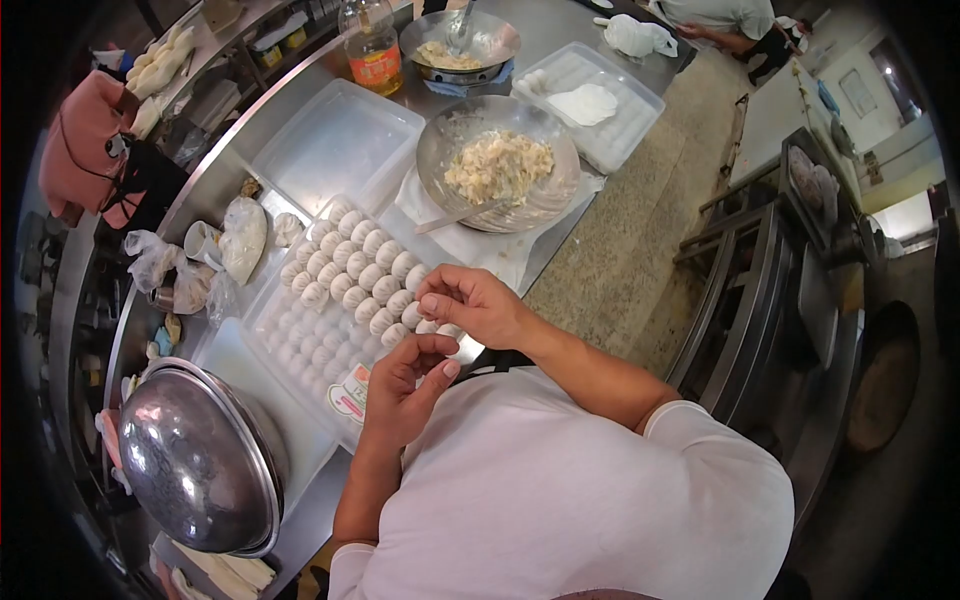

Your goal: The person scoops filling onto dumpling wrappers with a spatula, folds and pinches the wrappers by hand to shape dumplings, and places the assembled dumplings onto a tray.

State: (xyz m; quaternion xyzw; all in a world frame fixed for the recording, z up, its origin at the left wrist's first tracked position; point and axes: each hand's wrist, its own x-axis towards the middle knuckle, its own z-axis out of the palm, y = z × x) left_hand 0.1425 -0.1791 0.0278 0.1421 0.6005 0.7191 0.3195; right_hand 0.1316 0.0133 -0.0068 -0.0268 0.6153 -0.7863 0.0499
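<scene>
Pleated round buns (360,262) stand in close rows in a clear plastic tray (262,345), part of which lies under a translucent cover with a label (350,392). My right hand (478,308) is over the tray's near right corner, fingers bent and thumb drawn in beside the end buns. What is between those fingertips, if anything, is hidden. Just below it, my left hand (405,388) hovers at the tray's edge, its fingers loosely curled and the thumb apart from them. I see nothing held in it.
A steel bowl of pale filling (500,168) with a spatula stands beyond the tray. Near it are a clear lid (340,140), a second bowl (460,45), an oil bottle (372,55) and a box (590,105). A large metal bowl (200,455) sits left. Another person (720,18) stands far off.
</scene>
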